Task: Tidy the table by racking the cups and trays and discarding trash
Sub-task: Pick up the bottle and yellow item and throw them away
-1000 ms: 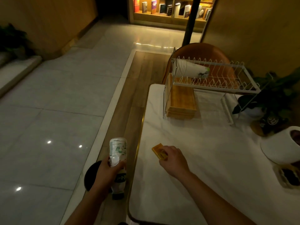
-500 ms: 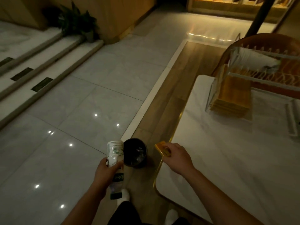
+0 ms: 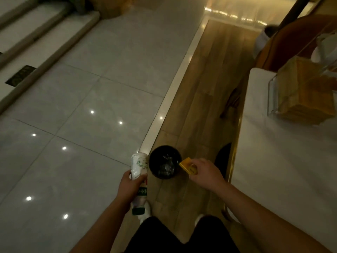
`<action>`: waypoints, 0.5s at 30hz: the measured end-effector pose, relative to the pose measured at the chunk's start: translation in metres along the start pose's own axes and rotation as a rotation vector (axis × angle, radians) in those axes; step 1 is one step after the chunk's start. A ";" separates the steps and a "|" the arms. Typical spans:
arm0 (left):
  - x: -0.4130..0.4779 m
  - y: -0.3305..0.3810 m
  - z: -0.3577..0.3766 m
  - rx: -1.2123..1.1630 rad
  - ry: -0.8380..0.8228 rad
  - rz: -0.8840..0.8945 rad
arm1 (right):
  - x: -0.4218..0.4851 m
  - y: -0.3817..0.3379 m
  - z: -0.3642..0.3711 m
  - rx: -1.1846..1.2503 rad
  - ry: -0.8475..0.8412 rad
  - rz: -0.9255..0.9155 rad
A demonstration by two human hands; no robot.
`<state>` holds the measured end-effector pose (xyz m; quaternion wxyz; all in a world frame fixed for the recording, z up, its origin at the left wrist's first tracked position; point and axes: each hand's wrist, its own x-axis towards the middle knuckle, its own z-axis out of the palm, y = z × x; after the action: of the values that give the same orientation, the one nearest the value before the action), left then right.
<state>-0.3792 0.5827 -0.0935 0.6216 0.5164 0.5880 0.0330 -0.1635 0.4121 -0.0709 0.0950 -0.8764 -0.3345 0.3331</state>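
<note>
My left hand [image 3: 130, 187] grips a white plastic bottle [image 3: 139, 167] with a green label, cap end down, just left of a round black trash bin [image 3: 165, 162] on the wooden floor strip. My right hand [image 3: 206, 173] holds a small yellow packet [image 3: 187, 166] at the bin's right rim, off the table's edge. The bin has a clear liner with something shiny inside. At the far right, wooden trays [image 3: 302, 95] stand stacked in the white wire rack [image 3: 271, 94], with a white cup [image 3: 326, 50] partly seen above them.
The white marble table [image 3: 273, 152] with a gold edge runs along the right. A brown chair [image 3: 291, 39] stands behind it. Grey tiled floor [image 3: 82, 106] spreads to the left, with steps at the far left. My legs and white shoes are below.
My right hand carried the yellow packet off the table to the bin's rim. The view swung left and down; the bottle stays in my left hand beside the bin.
</note>
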 end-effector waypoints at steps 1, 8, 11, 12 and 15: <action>0.007 0.002 -0.003 0.018 -0.018 -0.017 | 0.005 -0.005 0.005 -0.006 -0.020 0.011; 0.056 0.016 0.019 0.127 -0.092 -0.105 | 0.069 -0.006 0.033 0.116 -0.157 0.157; 0.088 0.011 0.036 0.191 -0.035 -0.136 | 0.107 0.005 0.057 0.238 -0.230 0.226; 0.101 0.007 0.041 0.221 -0.020 -0.143 | 0.120 0.010 0.066 0.256 -0.260 0.240; 0.143 -0.008 0.058 0.356 -0.027 -0.174 | 0.155 0.028 0.095 0.273 -0.319 0.280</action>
<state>-0.2955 0.6367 -0.2112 0.5289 0.5657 0.6187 -0.1322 -0.1244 0.4861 -0.2345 0.1115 -0.8294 -0.1725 0.5195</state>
